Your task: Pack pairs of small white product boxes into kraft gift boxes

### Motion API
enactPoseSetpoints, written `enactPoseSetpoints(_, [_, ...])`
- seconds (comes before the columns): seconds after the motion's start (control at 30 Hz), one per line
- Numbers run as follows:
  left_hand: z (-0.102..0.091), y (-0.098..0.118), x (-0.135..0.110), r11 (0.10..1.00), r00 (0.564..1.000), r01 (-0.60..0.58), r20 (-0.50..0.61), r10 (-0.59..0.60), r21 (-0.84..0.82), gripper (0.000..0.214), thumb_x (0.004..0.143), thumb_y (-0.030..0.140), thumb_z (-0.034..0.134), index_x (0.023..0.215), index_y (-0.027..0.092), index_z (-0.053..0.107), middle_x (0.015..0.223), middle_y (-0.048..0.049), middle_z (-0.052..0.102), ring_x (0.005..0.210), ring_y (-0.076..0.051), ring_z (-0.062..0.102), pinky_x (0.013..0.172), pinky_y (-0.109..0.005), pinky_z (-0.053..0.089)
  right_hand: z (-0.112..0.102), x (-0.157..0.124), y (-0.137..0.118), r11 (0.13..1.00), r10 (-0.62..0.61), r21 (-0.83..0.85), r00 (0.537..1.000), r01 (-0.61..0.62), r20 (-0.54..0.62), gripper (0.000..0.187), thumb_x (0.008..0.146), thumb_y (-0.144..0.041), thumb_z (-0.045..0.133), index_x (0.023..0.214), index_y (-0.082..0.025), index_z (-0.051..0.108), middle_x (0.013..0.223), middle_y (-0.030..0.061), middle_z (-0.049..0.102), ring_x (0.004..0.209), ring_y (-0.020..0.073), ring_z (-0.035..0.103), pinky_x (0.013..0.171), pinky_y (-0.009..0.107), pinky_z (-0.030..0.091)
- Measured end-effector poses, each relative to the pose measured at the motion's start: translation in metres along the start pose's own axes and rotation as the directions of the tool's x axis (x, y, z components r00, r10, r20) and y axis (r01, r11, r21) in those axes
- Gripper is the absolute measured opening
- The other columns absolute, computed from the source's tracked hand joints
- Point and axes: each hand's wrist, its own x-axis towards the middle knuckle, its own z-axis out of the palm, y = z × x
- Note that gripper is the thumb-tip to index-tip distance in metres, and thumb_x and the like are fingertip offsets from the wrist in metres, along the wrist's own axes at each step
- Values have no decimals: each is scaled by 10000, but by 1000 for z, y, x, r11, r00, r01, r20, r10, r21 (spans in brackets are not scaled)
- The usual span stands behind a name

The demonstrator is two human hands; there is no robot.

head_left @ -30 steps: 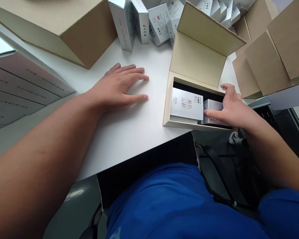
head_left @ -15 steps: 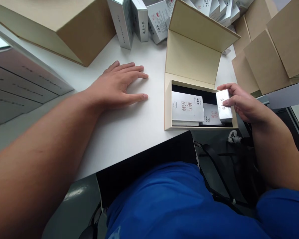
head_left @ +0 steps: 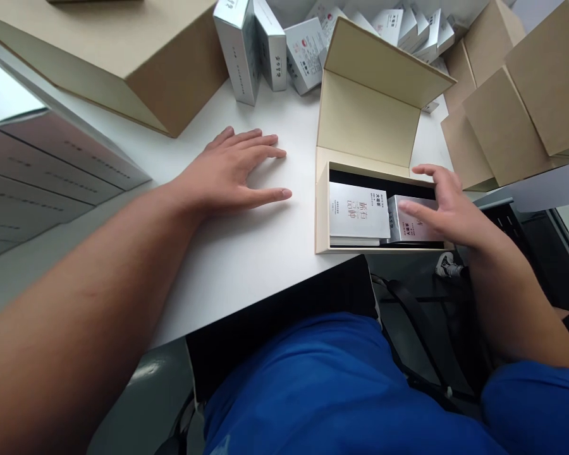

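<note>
An open cardboard gift box (head_left: pixel 322 215) with a black inside stands at the table's front edge, its hinged lid (head_left: pixel 367 120) raised at the back. On its left side lies a white printed box (head_left: pixel 359 212). To the right of that, a small silvery-white carton (head_left: pixel 410 224) sits inside the gift box. My right hand (head_left: pixel 448 205) is over the right end, thumb and fingers apart, the thumb at or just above the carton; whether it touches I cannot tell. My left hand (head_left: pixel 244 167) rests flat on the white table (head_left: pixel 246 259), fingers spread, left of the gift box.
Several white cartons (head_left: pixel 308 54) stand along the back. A large brown box (head_left: pixel 175 69) is at the back left, with stacked pale boxes (head_left: pixel 52 170) at the left edge. Brown boxes (head_left: pixel 516 114) are piled on the right.
The small carton my right hand held has gone down into the right side of the gift box. My right hand has let go and its fingers have spread. My left hand stays on the table.
</note>
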Motion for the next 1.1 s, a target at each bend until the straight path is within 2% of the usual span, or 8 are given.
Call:
enactPoseSetpoints(0.1, [1, 0, 0, 1000, 1000, -4, -16, 4, 4, 939, 860, 932, 464, 1556, 307, 545, 1792, -23, 376, 1699, -349, 264, 1423, -569, 98, 0, -7, 0, 999, -26, 18, 994, 28, -109, 959, 839, -689, 641, 1613, -285, 244, 1724, 169, 324, 1673, 411, 252, 1367, 700, 249])
enactPoseSetpoints(0.2, [2, -3, 0, 1000, 1000, -14, -23, 14, 2, 906, 866, 928, 482, 1541, 328, 557, 1783, -18, 394, 1694, -357, 278, 1417, -595, 122, 2, -14, -11, 993, -109, -53, 988, 103, -111, 1099, 774, -578, 696, 1657, -288, 108, 1748, 176, 265, 1691, 431, 205, 1384, 712, 179])
enactPoseSetpoints(0.37, [5, -8, 2, 1000, 999, -25, -46, 24, -8, 846, 827, 931, 546, 1510, 433, 567, 1764, 41, 422, 1692, -367, 288, 1419, -619, 130, 2, -8, -33, 966, -213, -150, 977, 213, 14, 999, 733, -500, 689, 1614, -327, 252, 1716, 122, 358, 1704, 451, 133, 1399, 706, 104])
enactPoseSetpoints(0.57, [1, 0, 0, 1000, 1000, -1, -12, 1, 20, 897, 866, 911, 490, 1542, 325, 544, 1789, -21, 381, 1697, -355, 273, 1420, -589, 114, 10, -1, -38, 959, -206, -163, 966, 231, 156, 1025, 731, -450, 710, 1638, -270, 268, 1722, 154, 367, 1709, 494, 74, 1366, 770, 13])
enactPoseSetpoints(0.67, [0, 1, -1, 1000, 1000, 1, 3, -1, 18, 908, 882, 886, 491, 1563, 286, 523, 1801, -40, 356, 1698, -363, 257, 1418, -594, 94, 9, 0, -36, 951, -221, -179, 958, 253, 184, 1069, 724, -452, 754, 1655, -297, 253, 1752, 140, 330, 1718, 490, 24, 1363, 769, -35])
enactPoseSetpoints(0.87, [3, -4, 2, 1000, 1000, 19, -2, -19, -2, 956, 803, 965, 499, 1549, 368, 542, 1792, 40, 365, 1704, -367, 241, 1440, -567, 70, 10, 10, -43, 934, -209, -234, 945, 268, 250, 1277, 626, -458, 872, 1698, -258, 206, 1776, 176, 259, 1711, 522, -43, 1373, 747, -81])
enactPoseSetpoints(0.97, [3, -4, 1, 1000, 1000, 14, 5, -14, -25, 1009, 788, 1001, 470, 1563, 358, 533, 1790, 79, 354, 1702, -381, 229, 1441, -593, 54, 14, 13, -47, 917, -230, -267, 940, 296, 253, 1284, 629, -383, 850, 1713, -246, 175, 1780, 181, 249, 1713, 517, -41, 1371, 752, -106])
enactPoseSetpoints(1.1, [2, -4, 1, 999, 1000, 7, -2, -7, -46, 982, 791, 1005, 478, 1550, 385, 538, 1778, 129, 361, 1696, -382, 231, 1439, -605, 51, 15, 13, -46, 908, -252, -280, 940, 313, 231, 1253, 640, -345, 838, 1715, -293, 198, 1782, 142, 271, 1724, 482, -17, 1394, 717, -110])
